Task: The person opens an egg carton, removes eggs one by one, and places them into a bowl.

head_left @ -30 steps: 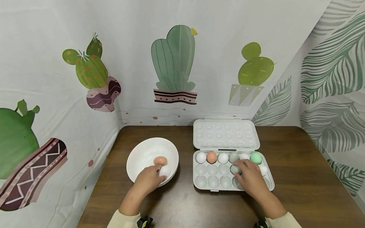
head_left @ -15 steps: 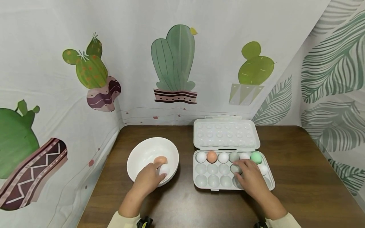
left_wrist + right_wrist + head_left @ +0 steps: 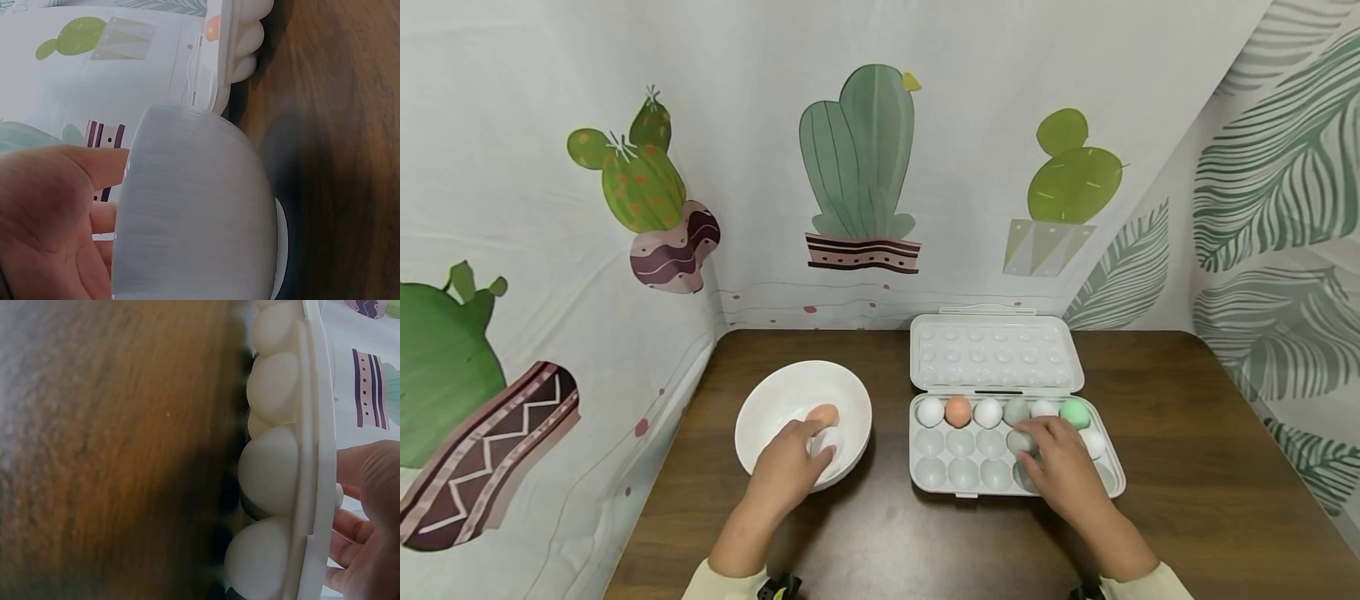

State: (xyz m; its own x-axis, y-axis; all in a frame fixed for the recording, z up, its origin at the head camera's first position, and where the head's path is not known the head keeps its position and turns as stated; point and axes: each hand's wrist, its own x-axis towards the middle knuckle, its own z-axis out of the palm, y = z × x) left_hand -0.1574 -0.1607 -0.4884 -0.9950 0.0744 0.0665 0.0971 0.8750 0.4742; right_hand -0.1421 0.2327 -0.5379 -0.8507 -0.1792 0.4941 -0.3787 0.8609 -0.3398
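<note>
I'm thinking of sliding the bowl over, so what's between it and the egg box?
Only bare table lies between the bowl and the egg box; the head view shows it.

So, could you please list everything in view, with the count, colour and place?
Table: 1, brown, underneath
Backdrop cloth: count unclear, white, cactus and leaf prints, around table
Bowl: 1, white, left on table
Egg box: 1, white, open, right of bowl
White eggs: 5 visible, white, bowl 1, egg box 4
Brown eggs: 2, orange-brown, bowl 1, egg box 1
Green egg: 1, pale green, back row
Wrist devices: 2, black, lower edge
Sleeves: 2, cream, lower edge
Left hand: 1, in bowl
Right hand: 1, over egg box
</note>
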